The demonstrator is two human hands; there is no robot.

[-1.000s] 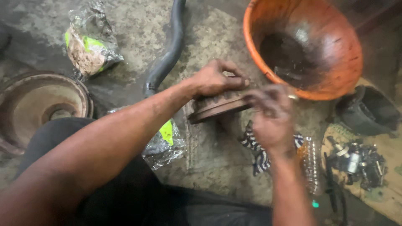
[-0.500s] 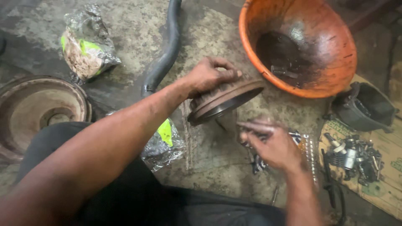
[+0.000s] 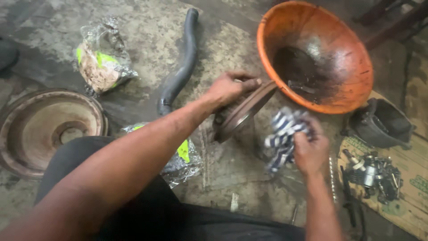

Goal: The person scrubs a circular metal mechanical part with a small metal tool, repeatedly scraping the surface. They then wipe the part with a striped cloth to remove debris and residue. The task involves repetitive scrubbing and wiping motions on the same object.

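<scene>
Looking down from the head camera, the left hand (image 3: pixel 229 89) grips a round metal disc (image 3: pixel 243 114) by its upper edge, fingers (image 3: pixel 249 82) curled over the rim, so the disc stands tilted on the concrete floor (image 3: pixel 147 35) near the middle of the scene. Just right of it, the right hand (image 3: pixel 310 149) is clenched around a striped rag (image 3: pixel 283 136) — blue and white, bunched up, close beside the disc's face. Far right sits an orange bowl (image 3: pixel 352 58), grimy inside, its rim just beside the disc's top. A black hose (image 3: pixel 180 73) lies on the far side. On the left rests a rusty drum (image 3: pixel 49 127), and a pile of bolts (image 3: pixel 372 174) sits on cardboard (image 3: pixel 410 205) at the near right.
</scene>
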